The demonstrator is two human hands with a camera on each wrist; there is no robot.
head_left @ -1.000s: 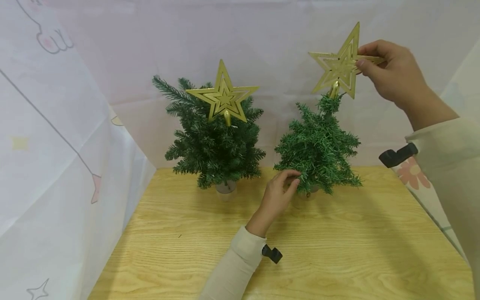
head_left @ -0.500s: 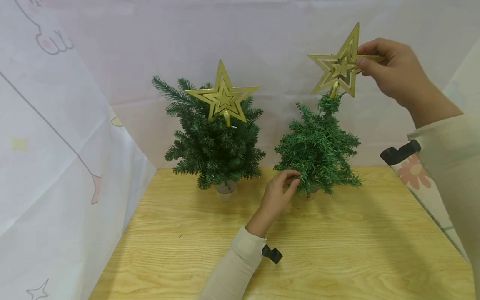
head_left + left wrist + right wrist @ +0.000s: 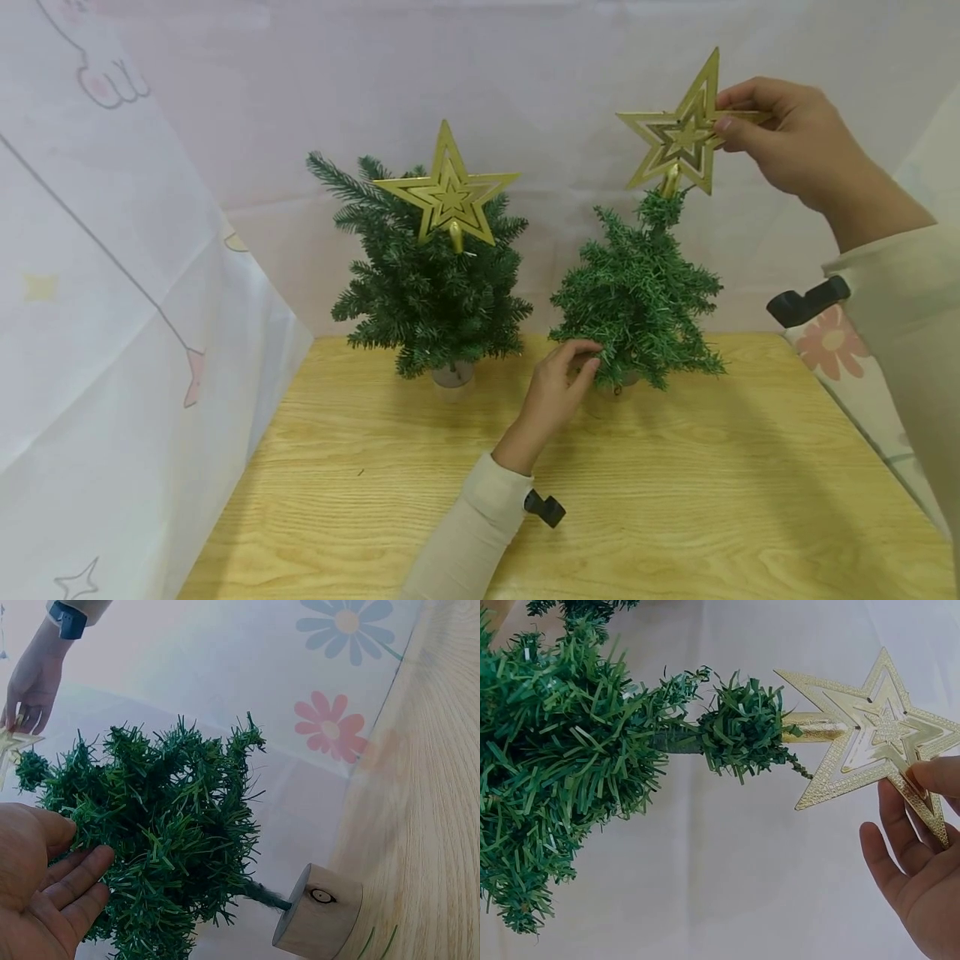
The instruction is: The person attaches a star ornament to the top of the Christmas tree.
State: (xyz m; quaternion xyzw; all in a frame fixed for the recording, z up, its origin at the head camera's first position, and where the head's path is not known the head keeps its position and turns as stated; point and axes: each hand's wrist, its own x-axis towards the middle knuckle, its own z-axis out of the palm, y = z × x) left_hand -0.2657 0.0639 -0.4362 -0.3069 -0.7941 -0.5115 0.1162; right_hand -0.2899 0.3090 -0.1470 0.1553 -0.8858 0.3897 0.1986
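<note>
Two small green artificial trees stand at the back of a wooden table [image 3: 675, 500]. The left tree [image 3: 427, 292] carries a gold star [image 3: 447, 193]. On the tip of the right tree [image 3: 637, 292] [image 3: 165, 825] [image 3: 555, 772] sits a second gold star [image 3: 678, 133] [image 3: 877, 735]. My right hand [image 3: 723, 125] [image 3: 922, 784] pinches this star's right point between thumb and fingers. My left hand [image 3: 588, 357] [image 3: 75, 847] holds a low branch on the right tree's left side, thumb above and fingers below. The right tree's round wooden base [image 3: 319, 911] rests on the table.
White patterned cloth forms the back wall [image 3: 525, 75], a left wall [image 3: 112, 333] and a right wall with flowers [image 3: 832, 342]. Bare table top lies in front of both trees. Black wrist mounts [image 3: 543, 507] sit on both sleeves.
The inner pieces of the right star have turned a little. My right forearm has drifted slightly up and right. The left hand and both trees have stayed put.
</note>
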